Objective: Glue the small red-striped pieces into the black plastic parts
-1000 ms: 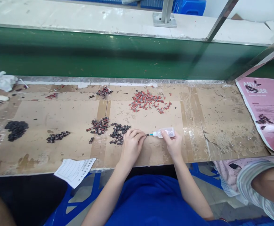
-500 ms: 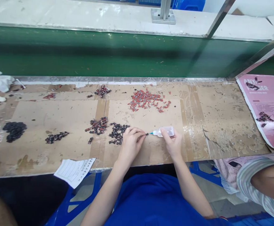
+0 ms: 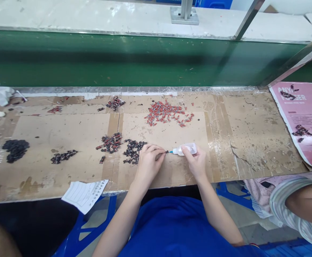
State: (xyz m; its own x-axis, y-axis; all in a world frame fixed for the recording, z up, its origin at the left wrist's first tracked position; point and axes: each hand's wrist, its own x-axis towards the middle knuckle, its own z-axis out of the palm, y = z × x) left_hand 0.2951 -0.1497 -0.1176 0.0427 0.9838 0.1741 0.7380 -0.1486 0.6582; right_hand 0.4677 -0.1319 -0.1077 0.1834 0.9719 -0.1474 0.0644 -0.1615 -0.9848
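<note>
Between the fingertips of my left hand [image 3: 151,157] is a small black part [image 3: 167,152], too small to make out fully. My right hand [image 3: 196,160] grips a clear squeeze bottle [image 3: 186,149], held sideways. Its thin teal tip points left and meets or nearly meets the black part. Just left of my left hand lies a heap of small black parts [image 3: 132,150]. Beside it is a pile of black-and-red pieces [image 3: 110,142]. Farther back, several small red pieces with metallic ends [image 3: 164,111] are spread in a loose heap.
Cardboard [image 3: 65,135] covers the bench. More black parts [image 3: 15,150] lie at the left, near a white paper slip [image 3: 85,194] overhanging the front edge. Behind runs a green belt [image 3: 118,60]. A pink sheet [image 3: 300,125] lies right, near another person's arm [image 3: 308,203].
The view has shifted very slightly. Both hands keep the same pose, with the bottle tip still at the small black part.
</note>
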